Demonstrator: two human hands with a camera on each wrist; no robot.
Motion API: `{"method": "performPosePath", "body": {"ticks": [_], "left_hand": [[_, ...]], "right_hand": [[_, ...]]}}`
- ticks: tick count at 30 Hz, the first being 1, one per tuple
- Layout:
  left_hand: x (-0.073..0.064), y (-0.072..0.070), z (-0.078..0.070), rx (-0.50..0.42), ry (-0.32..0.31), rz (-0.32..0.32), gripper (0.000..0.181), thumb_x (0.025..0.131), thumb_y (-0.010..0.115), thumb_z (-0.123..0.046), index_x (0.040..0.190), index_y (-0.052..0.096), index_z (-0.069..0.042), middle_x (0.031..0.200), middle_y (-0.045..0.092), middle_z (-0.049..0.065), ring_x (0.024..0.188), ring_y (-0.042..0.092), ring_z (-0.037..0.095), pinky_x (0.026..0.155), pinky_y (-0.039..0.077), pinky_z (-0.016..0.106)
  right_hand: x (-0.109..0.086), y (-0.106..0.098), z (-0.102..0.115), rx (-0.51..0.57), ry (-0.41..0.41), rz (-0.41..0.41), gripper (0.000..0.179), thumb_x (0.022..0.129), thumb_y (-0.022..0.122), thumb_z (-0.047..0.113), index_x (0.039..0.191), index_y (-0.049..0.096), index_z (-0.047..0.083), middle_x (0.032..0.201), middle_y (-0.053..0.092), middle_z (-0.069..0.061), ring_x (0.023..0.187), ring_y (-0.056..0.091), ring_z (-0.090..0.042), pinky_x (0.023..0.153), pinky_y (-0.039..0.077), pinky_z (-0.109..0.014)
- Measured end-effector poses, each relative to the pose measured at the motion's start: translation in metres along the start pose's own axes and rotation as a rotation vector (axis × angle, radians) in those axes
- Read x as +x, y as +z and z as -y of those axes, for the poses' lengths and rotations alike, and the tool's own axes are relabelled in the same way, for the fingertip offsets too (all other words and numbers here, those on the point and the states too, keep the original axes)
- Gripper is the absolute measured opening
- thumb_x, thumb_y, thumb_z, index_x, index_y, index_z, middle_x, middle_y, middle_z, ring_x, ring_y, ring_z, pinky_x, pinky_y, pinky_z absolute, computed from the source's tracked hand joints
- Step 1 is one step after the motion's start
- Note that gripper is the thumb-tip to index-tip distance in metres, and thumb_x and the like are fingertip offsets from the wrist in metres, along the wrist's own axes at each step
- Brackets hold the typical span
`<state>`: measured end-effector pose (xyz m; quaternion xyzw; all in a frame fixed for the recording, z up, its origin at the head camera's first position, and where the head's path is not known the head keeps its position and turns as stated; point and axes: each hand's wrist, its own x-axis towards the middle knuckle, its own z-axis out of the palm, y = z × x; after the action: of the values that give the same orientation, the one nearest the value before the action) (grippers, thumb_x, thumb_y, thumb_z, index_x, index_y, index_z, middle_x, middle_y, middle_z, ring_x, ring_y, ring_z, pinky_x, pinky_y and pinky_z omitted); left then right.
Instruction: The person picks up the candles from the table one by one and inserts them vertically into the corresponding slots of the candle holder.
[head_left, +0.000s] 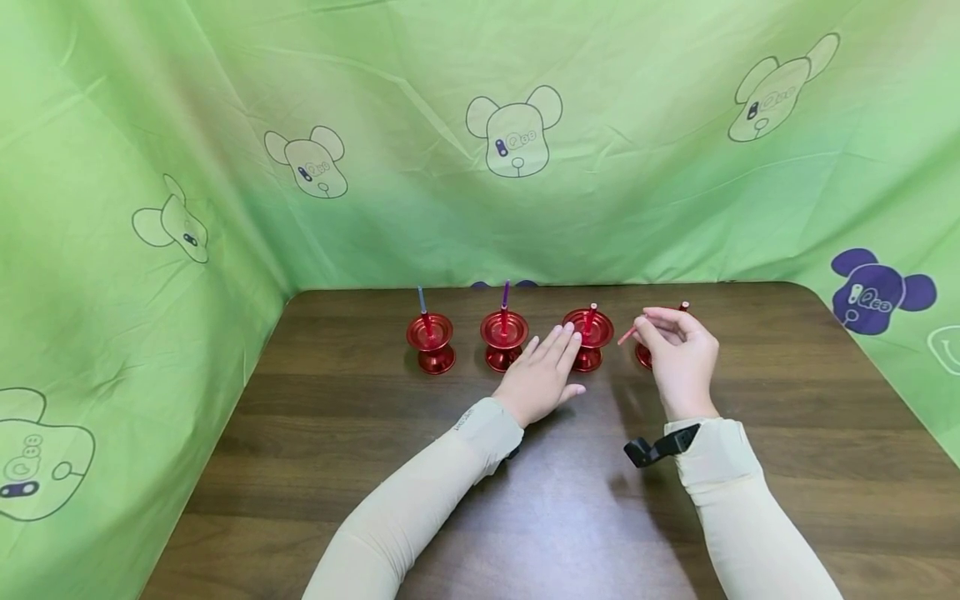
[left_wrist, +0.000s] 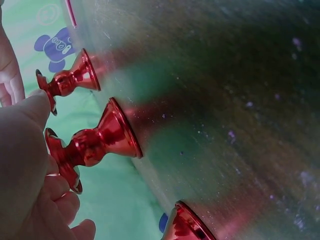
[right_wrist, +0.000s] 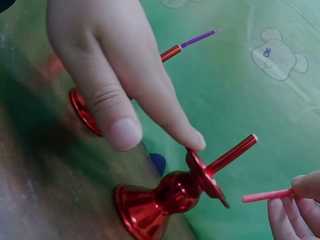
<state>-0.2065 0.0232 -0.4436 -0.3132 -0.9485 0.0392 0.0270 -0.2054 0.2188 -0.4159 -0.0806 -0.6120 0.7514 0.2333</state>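
Observation:
Red metallic candle holders stand in a row on the table. The leftmost holder point(head_left: 437, 360) bears a blue candle point(head_left: 422, 298), and the second holder point(head_left: 504, 331) a purple candle point(head_left: 506, 295). My left hand point(head_left: 538, 375), fingers straight, rests its fingertips on the dish rim of the third holder point(right_wrist: 180, 192), whose upright tube point(right_wrist: 234, 152) has no candle showing. Between thumb and fingers my right hand point(head_left: 681, 358) pinches a thin pink candle point(right_wrist: 267, 195), apart from that tube and to its right. The rightmost holder point(left_wrist: 70, 76) is mostly hidden behind my right hand in the head view.
The brown wooden table point(head_left: 337, 467) ends at a green patterned curtain point(head_left: 405, 200) behind and at the sides. A thin pink stick point(left_wrist: 71, 12) shows past the rightmost holder in the left wrist view. A black wrist camera point(head_left: 660, 447) sits on the right sleeve.

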Motion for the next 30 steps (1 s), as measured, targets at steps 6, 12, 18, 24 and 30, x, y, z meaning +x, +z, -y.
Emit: {"method": "performPosePath", "body": {"ticks": [6, 12, 18, 24, 30], "left_hand": [[-0.002, -0.002, 0.000, 0.000, -0.002, 0.010, 0.079, 0.104, 0.038, -0.058, 0.164, 0.016, -0.011, 0.170, 0.012, 0.005, 0.155, 0.011, 0.018, 0.123, 0.023, 0.038], [-0.002, -0.003, -0.001, 0.002, -0.001, 0.018, 0.078, 0.105, 0.038, -0.057, 0.164, 0.015, -0.011, 0.170, 0.011, 0.005, 0.155, 0.010, 0.018, 0.123, 0.022, 0.038], [-0.002, -0.003, -0.001, 0.004, 0.000, 0.012, 0.077, 0.105, 0.038, -0.057, 0.164, 0.016, -0.012, 0.170, 0.011, 0.004, 0.155, 0.010, 0.017, 0.124, 0.020, 0.037], [-0.001, -0.003, 0.000, 0.003, 0.004, 0.009, 0.077, 0.105, 0.040, -0.056, 0.164, 0.016, -0.011, 0.170, 0.012, 0.005, 0.156, 0.010, 0.017, 0.124, 0.020, 0.037], [0.000, -0.003, 0.000, 0.018, 0.002, 0.009, 0.078, 0.105, 0.039, -0.057, 0.164, 0.016, -0.011, 0.170, 0.012, 0.005, 0.156, 0.010, 0.018, 0.123, 0.021, 0.038]], "right_hand": [[0.005, 0.007, 0.002, 0.022, -0.038, 0.010, 0.016, 0.084, 0.075, -0.010, 0.100, 0.074, -0.006, 0.082, 0.072, -0.003, 0.073, 0.072, -0.010, 0.070, 0.059, -0.021], [0.009, 0.014, 0.005, 0.034, -0.089, 0.017, 0.015, 0.084, 0.077, -0.008, 0.099, 0.076, -0.003, 0.083, 0.073, -0.004, 0.074, 0.072, -0.012, 0.071, 0.059, -0.021], [0.013, 0.019, 0.010, 0.063, -0.119, 0.027, 0.018, 0.084, 0.076, -0.009, 0.102, 0.073, -0.010, 0.084, 0.073, -0.005, 0.074, 0.072, -0.013, 0.073, 0.059, -0.023], [0.018, 0.024, 0.016, 0.114, -0.117, 0.027, 0.018, 0.085, 0.075, -0.010, 0.102, 0.073, -0.010, 0.086, 0.073, -0.006, 0.076, 0.072, -0.014, 0.073, 0.059, -0.023], [0.021, 0.028, 0.019, 0.146, -0.096, 0.051, 0.020, 0.084, 0.076, -0.009, 0.104, 0.072, -0.011, 0.089, 0.074, -0.010, 0.081, 0.074, -0.016, 0.077, 0.059, -0.026]]}}
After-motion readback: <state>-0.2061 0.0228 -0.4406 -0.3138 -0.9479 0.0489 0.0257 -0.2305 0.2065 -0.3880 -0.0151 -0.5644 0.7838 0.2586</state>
